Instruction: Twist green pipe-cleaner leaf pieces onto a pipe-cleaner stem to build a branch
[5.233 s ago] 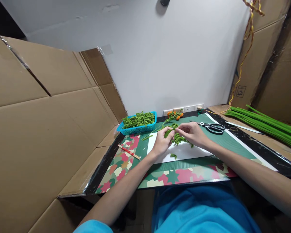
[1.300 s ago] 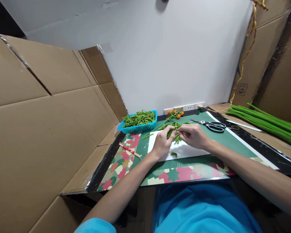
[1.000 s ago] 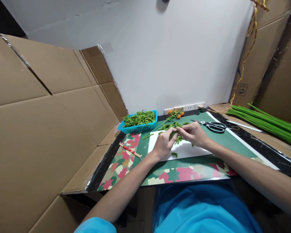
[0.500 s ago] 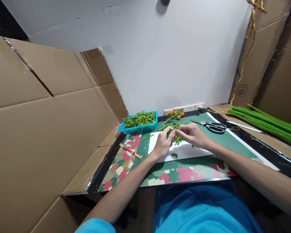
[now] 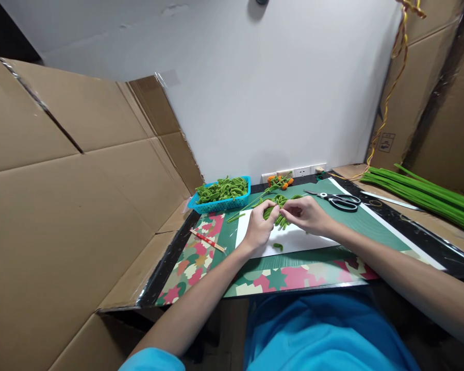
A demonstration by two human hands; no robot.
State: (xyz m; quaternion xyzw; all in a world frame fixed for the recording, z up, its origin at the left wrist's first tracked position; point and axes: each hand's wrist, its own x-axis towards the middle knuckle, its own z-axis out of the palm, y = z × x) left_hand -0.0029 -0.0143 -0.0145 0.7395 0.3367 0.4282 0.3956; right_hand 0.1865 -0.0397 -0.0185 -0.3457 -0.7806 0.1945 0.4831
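Note:
My left hand (image 5: pixel 260 226) is closed in a pinch over the white sheet (image 5: pixel 305 241), with a short green pipe cleaner piece (image 5: pixel 268 212) showing between its thumb and fingers. Close beside it, the thumb and fingertips of my right hand (image 5: pixel 306 214) are pressed together; what they grip is too small to make out. Behind and below both hands lies a heap of short green pipe cleaner pieces (image 5: pixel 282 221), partly hidden by them. One loose curled piece (image 5: pixel 278 247) rests on the sheet nearer to me.
A blue basket (image 5: pixel 220 206) full of curled green pieces stands back left. Orange pipe cleaner flowers (image 5: pixel 287 183) lie by the wall. Black-handled scissors (image 5: pixel 343 202) are right of my hands, long green pipe cleaners (image 5: pixel 429 198) farther right. A red-wrapped stick (image 5: pixel 208 240) lies left.
The fingertips of my two hands have drawn slightly apart, opening a small gap between them. Everything on the table stays in place.

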